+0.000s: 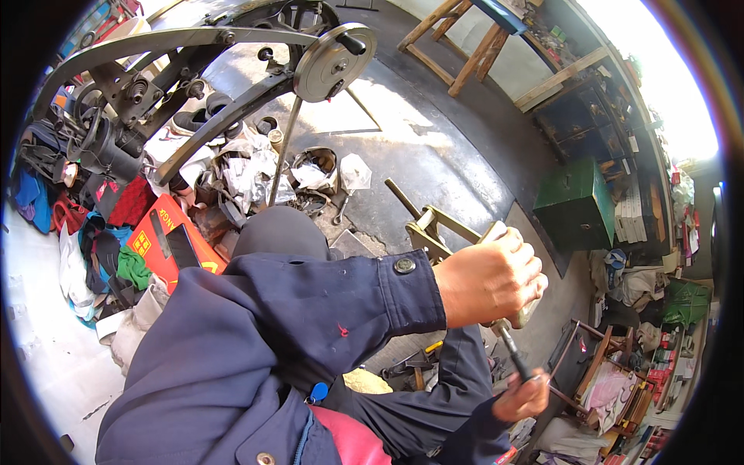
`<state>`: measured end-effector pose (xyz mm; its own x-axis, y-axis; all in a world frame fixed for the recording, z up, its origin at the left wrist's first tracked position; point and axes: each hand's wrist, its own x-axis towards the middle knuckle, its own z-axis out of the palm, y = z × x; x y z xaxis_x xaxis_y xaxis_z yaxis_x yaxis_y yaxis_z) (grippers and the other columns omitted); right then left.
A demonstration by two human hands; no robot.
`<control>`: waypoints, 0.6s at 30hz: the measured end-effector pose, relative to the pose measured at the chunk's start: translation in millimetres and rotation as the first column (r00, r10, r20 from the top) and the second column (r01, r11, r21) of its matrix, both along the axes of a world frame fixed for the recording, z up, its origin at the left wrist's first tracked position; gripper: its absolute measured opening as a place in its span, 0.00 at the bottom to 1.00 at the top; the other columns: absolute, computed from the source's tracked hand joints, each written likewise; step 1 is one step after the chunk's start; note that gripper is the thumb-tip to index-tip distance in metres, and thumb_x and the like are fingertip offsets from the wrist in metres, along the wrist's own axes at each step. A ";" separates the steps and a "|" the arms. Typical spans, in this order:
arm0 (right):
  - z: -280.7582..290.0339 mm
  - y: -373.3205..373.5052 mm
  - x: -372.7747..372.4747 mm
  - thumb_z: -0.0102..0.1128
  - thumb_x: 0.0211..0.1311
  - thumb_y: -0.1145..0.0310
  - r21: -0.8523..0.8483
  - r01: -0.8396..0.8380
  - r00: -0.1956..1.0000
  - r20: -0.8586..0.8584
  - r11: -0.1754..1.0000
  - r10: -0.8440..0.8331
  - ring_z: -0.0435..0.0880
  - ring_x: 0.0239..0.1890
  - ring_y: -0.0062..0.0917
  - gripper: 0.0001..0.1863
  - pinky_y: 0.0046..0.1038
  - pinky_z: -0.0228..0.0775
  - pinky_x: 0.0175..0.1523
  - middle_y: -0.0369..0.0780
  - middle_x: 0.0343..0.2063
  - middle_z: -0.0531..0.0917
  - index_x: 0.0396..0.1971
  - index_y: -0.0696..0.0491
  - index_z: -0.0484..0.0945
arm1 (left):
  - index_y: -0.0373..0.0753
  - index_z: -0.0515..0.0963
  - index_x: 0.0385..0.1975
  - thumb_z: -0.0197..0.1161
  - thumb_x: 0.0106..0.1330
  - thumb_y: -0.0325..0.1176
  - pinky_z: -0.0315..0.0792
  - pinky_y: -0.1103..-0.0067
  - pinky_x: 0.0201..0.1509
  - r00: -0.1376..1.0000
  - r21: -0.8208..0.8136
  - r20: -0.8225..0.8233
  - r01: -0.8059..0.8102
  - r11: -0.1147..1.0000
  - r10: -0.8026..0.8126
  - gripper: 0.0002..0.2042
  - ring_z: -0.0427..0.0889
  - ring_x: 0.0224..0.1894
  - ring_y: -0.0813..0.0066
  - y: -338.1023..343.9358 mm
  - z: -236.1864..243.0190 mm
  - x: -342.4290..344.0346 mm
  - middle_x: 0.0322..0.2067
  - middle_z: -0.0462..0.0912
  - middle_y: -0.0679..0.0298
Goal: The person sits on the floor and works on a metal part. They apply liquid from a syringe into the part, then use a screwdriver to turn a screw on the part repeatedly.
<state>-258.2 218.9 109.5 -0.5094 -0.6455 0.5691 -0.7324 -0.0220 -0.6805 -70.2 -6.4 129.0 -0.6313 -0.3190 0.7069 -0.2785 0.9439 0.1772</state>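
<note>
My left hand reaches across in a navy sleeve and is closed around a pale, rounded object resting on an olive metal stand. Most of that object is hidden by my fingers. Just below, my right hand grips the dark handle of a thin tool. The tool's shaft points up toward the underside of the pale object and meets it beneath my left hand.
A black cast-iron machine with a grey handwheel fills the upper left. Scraps, paper and cloth lie under it beside a red box. A green metal chest and wooden stools stand on the right, above cluttered goods.
</note>
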 end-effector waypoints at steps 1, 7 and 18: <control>4.0 -15.4 -15.1 0.58 0.77 0.44 -0.041 -0.002 1.000 0.024 0.999 0.003 0.70 0.20 0.15 0.29 0.18 0.54 0.24 0.33 0.19 0.71 0.27 0.56 0.72 | 0.44 0.81 0.49 0.59 0.70 0.39 0.73 0.67 0.52 1.000 0.015 -0.003 0.003 1.000 -0.003 0.12 0.80 0.44 0.69 1.4 0.3 0.4 0.37 0.80 0.68; -11.1 -125.2 -99.5 0.53 0.81 0.61 -0.126 0.108 0.991 -0.068 0.986 -0.117 0.74 0.25 0.17 0.16 0.22 0.66 0.31 0.34 0.28 0.80 0.39 0.57 0.82 | 0.34 0.81 0.54 0.58 0.71 0.40 0.75 0.58 0.62 0.997 0.015 0.054 0.046 0.999 -0.046 0.19 0.82 0.50 0.60 18.0 2.1 2.9 0.46 0.85 0.57; -161.8 -4.6 8.6 0.60 0.78 0.60 0.301 -0.359 0.164 0.952 0.883 -0.258 0.78 0.24 0.19 0.16 0.24 0.73 0.30 0.38 0.31 0.84 0.53 0.55 0.77 | 0.31 0.81 0.55 0.56 0.72 0.42 0.75 0.62 0.63 0.993 -0.024 0.108 0.052 0.998 -0.049 0.22 0.84 0.48 0.57 10.1 5.0 9.1 0.44 0.86 0.56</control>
